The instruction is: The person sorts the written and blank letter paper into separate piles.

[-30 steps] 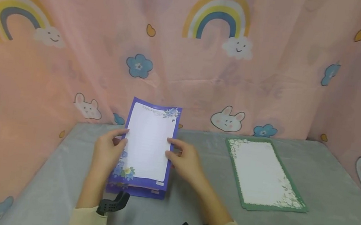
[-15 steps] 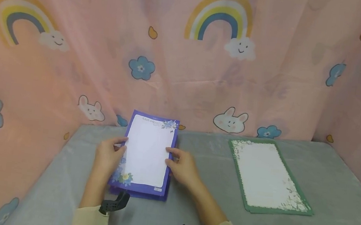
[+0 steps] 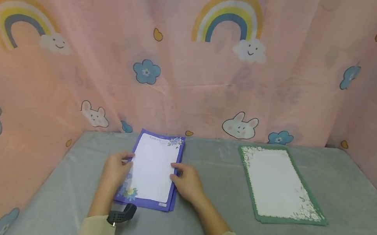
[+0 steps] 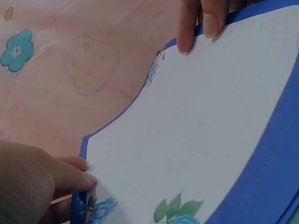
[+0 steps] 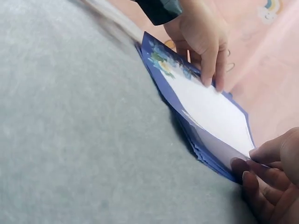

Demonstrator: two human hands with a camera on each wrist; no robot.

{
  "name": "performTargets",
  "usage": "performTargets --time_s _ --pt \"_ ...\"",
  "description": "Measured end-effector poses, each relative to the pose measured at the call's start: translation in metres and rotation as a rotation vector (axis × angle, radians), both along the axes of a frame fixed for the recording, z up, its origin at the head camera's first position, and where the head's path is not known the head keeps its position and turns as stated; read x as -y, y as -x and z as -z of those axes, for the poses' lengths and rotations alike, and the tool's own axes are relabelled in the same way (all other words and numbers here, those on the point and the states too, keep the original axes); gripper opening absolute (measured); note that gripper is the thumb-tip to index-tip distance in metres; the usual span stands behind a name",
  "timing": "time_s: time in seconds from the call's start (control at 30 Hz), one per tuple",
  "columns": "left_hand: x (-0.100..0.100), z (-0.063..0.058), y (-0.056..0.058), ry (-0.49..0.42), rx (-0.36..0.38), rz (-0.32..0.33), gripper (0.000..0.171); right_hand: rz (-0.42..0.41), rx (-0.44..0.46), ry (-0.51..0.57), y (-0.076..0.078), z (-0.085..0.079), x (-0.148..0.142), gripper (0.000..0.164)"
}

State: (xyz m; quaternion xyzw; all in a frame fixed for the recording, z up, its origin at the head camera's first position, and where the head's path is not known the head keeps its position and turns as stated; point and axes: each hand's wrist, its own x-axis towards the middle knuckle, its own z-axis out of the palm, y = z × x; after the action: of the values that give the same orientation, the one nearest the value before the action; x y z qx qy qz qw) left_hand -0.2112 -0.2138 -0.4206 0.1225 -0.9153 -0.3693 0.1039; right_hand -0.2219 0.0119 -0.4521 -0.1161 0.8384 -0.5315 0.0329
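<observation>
A sheet of letter paper (image 3: 154, 168), white with a purple-blue border and blue flowers at two corners, lies between both hands. My left hand (image 3: 116, 169) pinches its left edge, and my right hand (image 3: 185, 182) pinches the right edge. Beneath it, matching sheets (image 5: 198, 151) form a stack, whose edges stick out at the lower right. In the right wrist view the held sheet (image 5: 215, 107) bows, its near edge lifted a little from the stack beside the right fingers (image 5: 268, 175). The left wrist view also shows the sheet (image 4: 187, 116) curving.
To the right, green-bordered floral sheets (image 3: 275, 183) lie stacked at a slant on the grey cloth-covered table (image 3: 204, 221). A pink curtain (image 3: 181, 61) printed with rainbows and rabbits hangs behind the table and along its sides. Each wrist wears a black strap device (image 3: 122, 214).
Both hands have brought the purple-bordered sheet down and toward me, onto the stack below. Its lower edge now nearly lines up with the stack. The green-bordered sheets have stayed put.
</observation>
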Motion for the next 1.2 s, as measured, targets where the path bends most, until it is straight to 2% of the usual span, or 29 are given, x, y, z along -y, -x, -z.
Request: performTargets --time_s 0.27,0.6,0.77,1.07,1.2 --pt "0.004 0.01 0.0 -0.016 0.035 -0.008 0.032 0.034 -0.111 -0.062 0.0 0.007 0.0 0.035" --pt "0.006 0.015 0.0 0.05 0.062 0.024 0.032 0.103 -0.161 -0.08 -0.001 0.01 0.002 0.03" --pt "0.006 0.015 0.002 0.081 0.048 0.045 0.03 0.142 -0.205 -0.141 0.0 0.01 0.002 0.028" --pt "0.007 0.017 0.003 0.073 0.074 0.034 0.032 0.152 -0.165 -0.234 -0.001 0.009 0.005 0.03" --pt "0.008 0.016 -0.001 0.07 0.085 0.03 0.033 0.154 -0.186 -0.246 -0.002 0.01 0.005 0.028"
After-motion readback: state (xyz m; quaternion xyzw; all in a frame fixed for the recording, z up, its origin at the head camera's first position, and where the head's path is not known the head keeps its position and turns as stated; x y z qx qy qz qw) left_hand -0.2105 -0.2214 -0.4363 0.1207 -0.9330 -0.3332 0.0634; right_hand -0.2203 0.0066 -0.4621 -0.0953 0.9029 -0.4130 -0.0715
